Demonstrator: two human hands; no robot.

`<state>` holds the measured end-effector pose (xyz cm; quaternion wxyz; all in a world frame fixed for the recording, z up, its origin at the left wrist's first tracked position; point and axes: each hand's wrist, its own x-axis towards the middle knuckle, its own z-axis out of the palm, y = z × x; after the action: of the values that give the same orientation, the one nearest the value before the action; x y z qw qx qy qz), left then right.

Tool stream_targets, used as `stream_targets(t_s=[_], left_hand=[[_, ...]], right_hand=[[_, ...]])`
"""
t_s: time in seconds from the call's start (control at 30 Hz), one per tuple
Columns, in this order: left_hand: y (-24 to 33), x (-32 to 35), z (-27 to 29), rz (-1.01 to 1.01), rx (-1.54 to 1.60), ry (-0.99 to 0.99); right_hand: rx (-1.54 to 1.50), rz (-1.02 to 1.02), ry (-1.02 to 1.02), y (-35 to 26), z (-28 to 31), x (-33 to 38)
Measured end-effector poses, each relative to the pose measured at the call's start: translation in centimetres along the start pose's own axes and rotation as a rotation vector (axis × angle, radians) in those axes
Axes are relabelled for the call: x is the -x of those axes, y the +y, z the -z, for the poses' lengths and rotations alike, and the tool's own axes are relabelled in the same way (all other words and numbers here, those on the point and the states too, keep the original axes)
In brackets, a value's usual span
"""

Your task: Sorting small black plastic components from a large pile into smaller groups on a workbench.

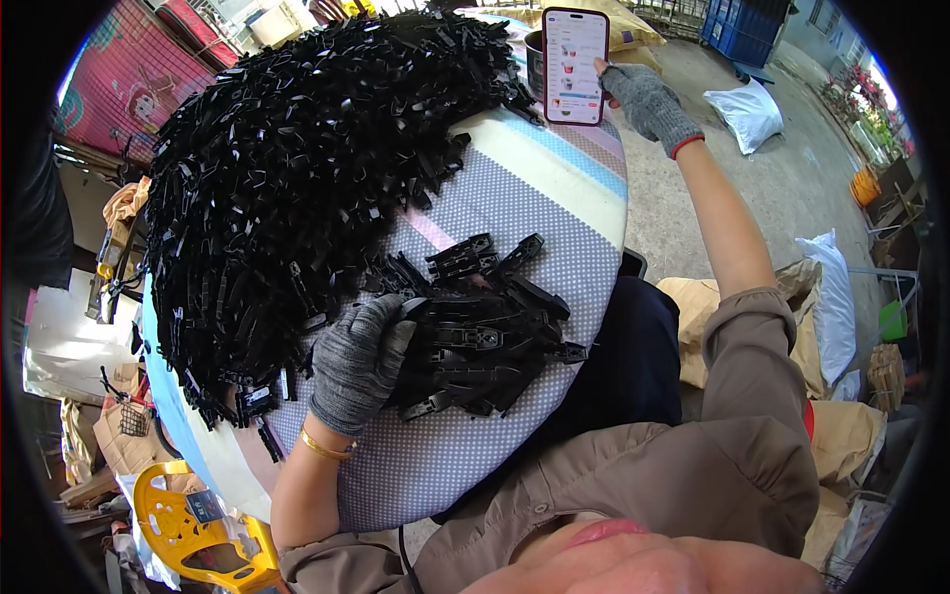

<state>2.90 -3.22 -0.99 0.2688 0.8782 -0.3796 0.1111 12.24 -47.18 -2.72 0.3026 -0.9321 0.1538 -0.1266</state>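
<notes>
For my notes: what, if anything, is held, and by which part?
Right hand at phone's right edge, left hand at black parts; any grip cannot be told.

Head view: left one of two side-by-side fisheyes, worn on the person's head. Clock taken about frame centre, 12 at top edge. Lens aimed steeply down, somewhat forward. Nearest: wearer's lower face [643, 569], large at 5 o'clock. Tabletop [564, 213] at middle range, across the centre, its edge seen curved. Left hand [358, 361] falls toward 8 o'clock; right hand [648, 104], farther out, between 1 and 2. Ground [821, 109] recedes well beyond, toward 2. Corners masked by black surround.
</notes>
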Motion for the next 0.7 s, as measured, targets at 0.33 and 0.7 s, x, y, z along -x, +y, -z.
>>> stream_targets(t_s=[0.33, 0.7], left_hand=[[-0.3, 0.0, -0.5, -0.007, 0.002, -0.021], [-0.6, -0.1, -1.0, -0.004, 0.005, -0.031]], right_hand=[[0.125, 0.155, 0.065, 0.8, 0.2, 0.7], [-0.099, -0.085, -0.012, 0.7, 0.7, 0.5]])
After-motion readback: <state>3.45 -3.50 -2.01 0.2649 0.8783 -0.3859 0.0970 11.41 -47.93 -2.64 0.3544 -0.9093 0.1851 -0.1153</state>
